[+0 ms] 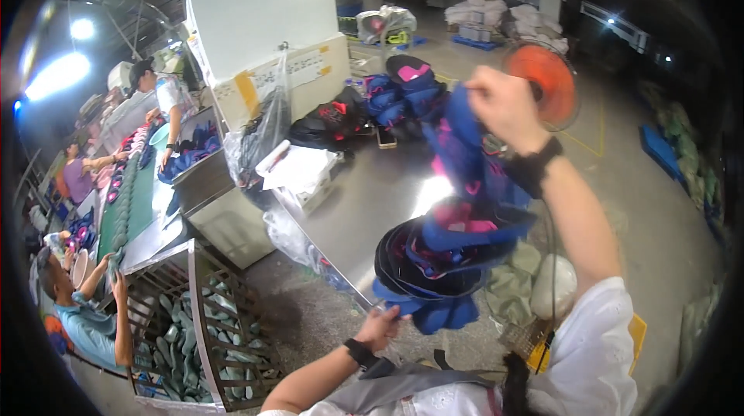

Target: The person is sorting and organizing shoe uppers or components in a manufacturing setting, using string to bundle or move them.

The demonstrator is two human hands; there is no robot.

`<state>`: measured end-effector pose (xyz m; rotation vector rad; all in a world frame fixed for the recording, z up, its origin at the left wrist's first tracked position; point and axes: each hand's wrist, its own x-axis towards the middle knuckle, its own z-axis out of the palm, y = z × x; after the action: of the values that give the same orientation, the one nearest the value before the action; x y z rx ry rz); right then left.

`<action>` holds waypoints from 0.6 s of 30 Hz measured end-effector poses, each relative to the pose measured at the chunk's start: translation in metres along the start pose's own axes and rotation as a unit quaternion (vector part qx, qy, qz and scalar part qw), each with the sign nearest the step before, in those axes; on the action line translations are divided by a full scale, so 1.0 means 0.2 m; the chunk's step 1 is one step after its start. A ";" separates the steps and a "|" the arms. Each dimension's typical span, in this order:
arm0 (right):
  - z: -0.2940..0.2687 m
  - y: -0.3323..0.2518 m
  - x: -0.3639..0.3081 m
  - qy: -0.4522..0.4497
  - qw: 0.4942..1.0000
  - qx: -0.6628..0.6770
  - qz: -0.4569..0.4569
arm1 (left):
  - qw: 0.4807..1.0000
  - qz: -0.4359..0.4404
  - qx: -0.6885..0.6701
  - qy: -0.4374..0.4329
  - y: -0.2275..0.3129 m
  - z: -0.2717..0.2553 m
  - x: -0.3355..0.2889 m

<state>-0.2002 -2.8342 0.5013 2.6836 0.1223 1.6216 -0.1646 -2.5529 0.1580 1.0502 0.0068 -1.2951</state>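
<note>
Lifting into view at 2 o'clock, the right hand [504, 104] pinches the top of a blue shoe upper [459, 123] with pink patches; it hangs, slightly blurred, below the curled fingers. Between 4 and 5 o'clock sits a nested stack of blue, black and pink uppers [418, 257]. At 6 o'clock the left hand [378, 329] meets the stack's lower blue edge; whether its fingers pinch it, I cannot tell. Toward the centre lies a shiny metal table [364, 203], with more uppers [411, 94] at 12 o'clock. An orange fan [542, 79] stands at 2 o'clock, and a slatted cart [194, 300] of grey-green shoe lasts [182, 346] at 7.
</note>
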 end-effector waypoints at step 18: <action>0.89 -0.34 -1.17 -0.539 0.836 0.036 0.100 | 0.918 0.138 0.334 -0.165 0.13 -0.08 0.72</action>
<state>-0.1546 -2.7754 0.2083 3.2568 -0.1151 -0.0982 -0.0870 -2.6556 0.0875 1.3261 -0.8667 -1.2190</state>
